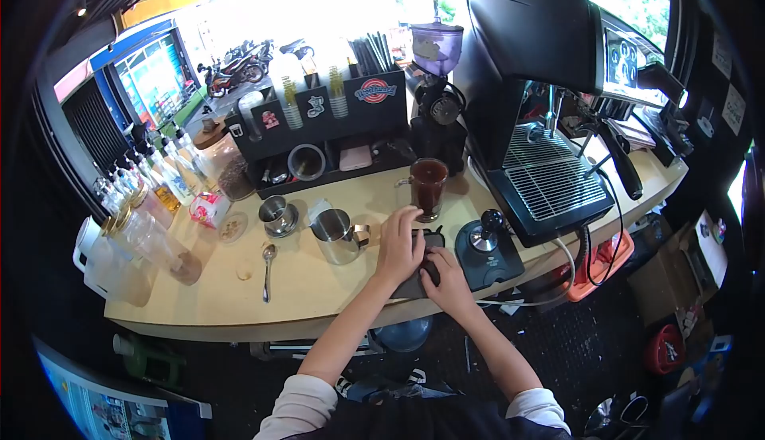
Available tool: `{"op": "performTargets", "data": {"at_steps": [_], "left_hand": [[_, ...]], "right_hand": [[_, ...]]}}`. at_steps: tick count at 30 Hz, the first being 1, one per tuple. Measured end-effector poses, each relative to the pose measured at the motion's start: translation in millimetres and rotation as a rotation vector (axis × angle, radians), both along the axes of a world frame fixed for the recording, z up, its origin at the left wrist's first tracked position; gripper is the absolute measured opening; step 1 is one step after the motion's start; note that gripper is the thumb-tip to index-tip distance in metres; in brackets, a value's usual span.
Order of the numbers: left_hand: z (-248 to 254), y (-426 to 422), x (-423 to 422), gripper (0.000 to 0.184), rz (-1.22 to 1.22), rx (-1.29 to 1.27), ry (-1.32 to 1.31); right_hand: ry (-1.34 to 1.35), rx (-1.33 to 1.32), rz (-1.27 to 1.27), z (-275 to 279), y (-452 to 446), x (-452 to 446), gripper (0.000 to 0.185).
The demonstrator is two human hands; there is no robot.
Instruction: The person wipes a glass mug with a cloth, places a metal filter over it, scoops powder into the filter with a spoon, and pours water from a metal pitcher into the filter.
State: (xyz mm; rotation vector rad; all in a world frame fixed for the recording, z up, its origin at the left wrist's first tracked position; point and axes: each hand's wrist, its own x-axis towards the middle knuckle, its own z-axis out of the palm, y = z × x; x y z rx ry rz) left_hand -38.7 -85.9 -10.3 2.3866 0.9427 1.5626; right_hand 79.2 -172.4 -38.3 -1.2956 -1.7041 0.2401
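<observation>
My left hand [398, 247] is over a flat black item [409, 288] at the counter's front edge, fingers stretched forward and thumb apart. Close beside it, my right hand [448, 282] has its fingers bent around something dark, mostly hidden, whose kind I cannot make out. Just beyond my left fingertips stands a glass mug [429, 187] of dark reddish-brown drink. A steel milk pitcher [338, 241] is left of my left hand. To the right of my hands, a tamper [484, 233] stands upright on a dark tamping mat [486, 267].
An espresso machine [550, 177] fills the right side, next to a coffee grinder [437, 97]. A spoon [268, 271], a steel cup [276, 215], glass jars [155, 245] and several pump bottles [163, 173] occupy the left. A black cup organizer [319, 125] stands at the back.
</observation>
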Motion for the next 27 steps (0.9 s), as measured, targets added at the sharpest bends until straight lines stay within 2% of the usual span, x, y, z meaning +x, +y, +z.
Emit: {"op": "performTargets", "data": {"at_steps": [5, 12, 13, 15, 17, 18, 20, 22, 27], "left_hand": [[-9.3, -9.4, -12.1, 0.045, -0.038, -0.073, 0.264], [-1.5, -29.2, -36.3, 0.043, -0.026, -0.168, 0.301], [1.4, -34.6, -41.5, 0.043, -0.011, -0.173, 0.306], [7.3, -47.9, -53.0, 0.04, -0.079, -0.217, 0.193], [10.9, -57.1, -68.4, 0.035, -0.08, -0.219, 0.162], [12.3, -61.7, -77.6, 0.031, -0.099, -0.211, 0.119], [12.9, -70.0, -99.7, 0.027, -0.103, -0.202, 0.077], [11.6, -79.2, -126.5, 0.015, -0.129, -0.422, -0.091], [10.6, -62.3, -210.8, 0.011, 0.083, -0.423, -0.197]], "right_hand": [[0.001, -0.03, 0.008, 0.1, -0.1, -0.4, 0.029], [-0.018, -0.037, 0.018, 8.1, -0.9, 0.3, 0.028], [-0.075, -0.118, -0.001, 18.0, -2.9, -0.3, 0.03], [-0.125, -0.207, -0.005, 24.5, -1.0, -8.1, 0.033], [-0.316, -0.028, -0.021, 23.3, 0.9, -19.3, 0.045], [-0.423, -0.108, -0.001, 18.1, 2.2, -23.3, 0.06], [-0.444, -0.111, 0.002, 17.9, -1.5, -26.5, 0.064], [-0.47, -0.132, -0.009, 20.9, -5.9, -27.9, 0.072], [-0.372, -0.131, -0.005, 16.8, -14.0, -33.4, 0.054]]}}
